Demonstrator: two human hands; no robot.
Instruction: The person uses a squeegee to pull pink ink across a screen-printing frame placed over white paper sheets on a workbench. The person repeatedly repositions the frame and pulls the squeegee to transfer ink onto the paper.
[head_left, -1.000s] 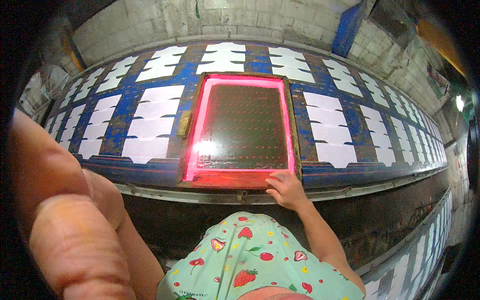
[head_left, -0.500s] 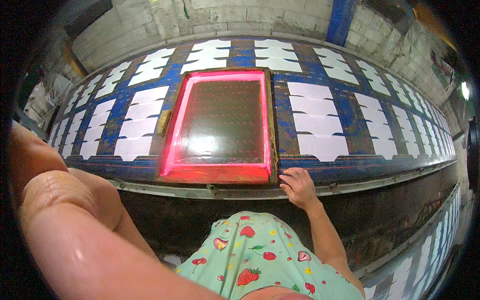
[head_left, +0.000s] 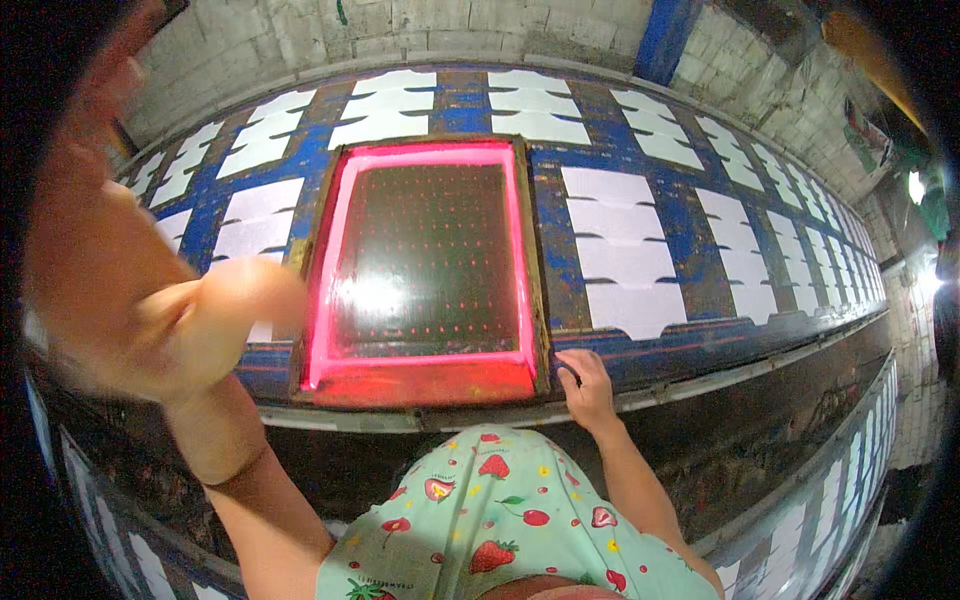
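A screen-printing frame (head_left: 430, 270) lies on the long table. Its dark mesh has rows of small pink marks and a bright pink border. My right hand (head_left: 585, 385) is just off the frame's lower right corner, at the table's near edge. Its fingers are loosely bent with a gap at the thumb, and nothing shows in them. Raised very close at the far left, my left hand (head_left: 150, 290) is large and blurred. It covers part of the table, and its fingers are too smeared to read.
White cut fabric pieces (head_left: 625, 250) lie in rows on the blue, paint-stained table (head_left: 545, 240). A second table with white pieces (head_left: 850, 500) stands behind at the lower right. Beyond the far edge rises a block wall (head_left: 480, 35) with a blue post (head_left: 668, 40).
My left arm has swung from across the lower left to upright at the left side. The view has shifted slightly. My right hand stays by the frame's corner.
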